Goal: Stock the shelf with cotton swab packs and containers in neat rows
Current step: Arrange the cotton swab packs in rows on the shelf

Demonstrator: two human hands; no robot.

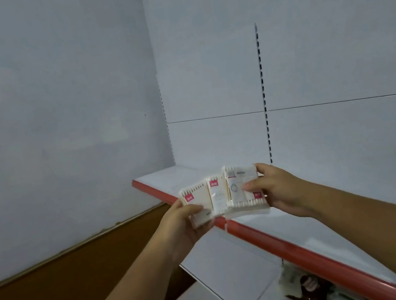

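While both forearms reach up from the bottom edge, the left hand (182, 223) has its fingers curled round the left cotton swab pack (196, 203), and the right hand (279, 190) pinches the right pack (242, 189). A middle pack (217, 196) sits between them, overlapping both; which hand holds it is unclear. All three hang over the shelf's (155, 180) red front edge, near its left corner.

swab packs (218, 196) | maybe 3, white w/ pink tags | fanned, held above shelf (170, 180) front edge
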